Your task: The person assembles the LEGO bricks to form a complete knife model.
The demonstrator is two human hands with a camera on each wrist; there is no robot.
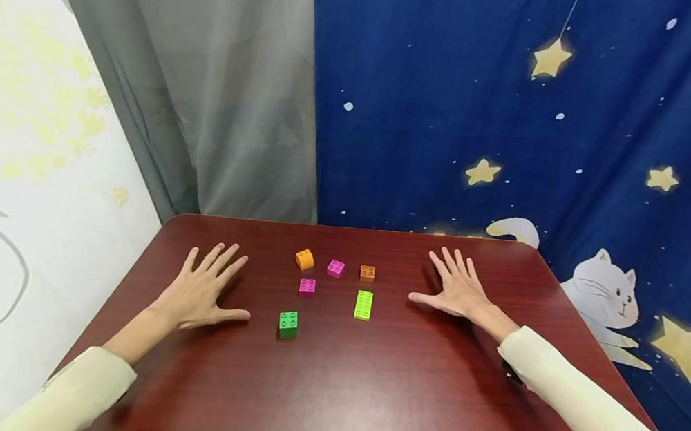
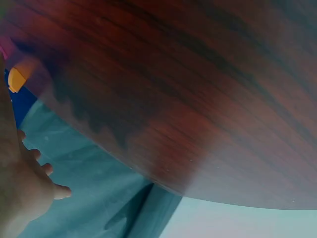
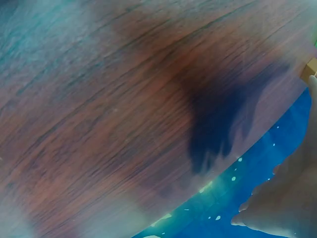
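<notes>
My left hand (image 1: 202, 294) is spread over the left side of the table, its thumb pointing toward a green square building brick (image 1: 288, 325). On the right, my right hand (image 1: 457, 290) is spread too, with its thumb toward a lime-green long brick (image 1: 363, 305). Both hands hold nothing. Between them lie a magenta brick (image 1: 307, 287), another magenta brick (image 1: 335, 269), a brown-orange brick (image 1: 367, 274) and an orange curved-top brick (image 1: 304, 259). The left wrist view catches the orange curved brick (image 2: 17, 80) beyond the hand (image 2: 25, 183). A shadow of the right hand (image 3: 282, 198) falls on the wood.
The dark red wooden table (image 1: 328, 394) has rounded far corners. Behind it hang a grey curtain (image 1: 257, 96) and a blue curtain (image 1: 418, 111) with stars and a cat. A white patterned surface (image 1: 24, 178) borders the left side.
</notes>
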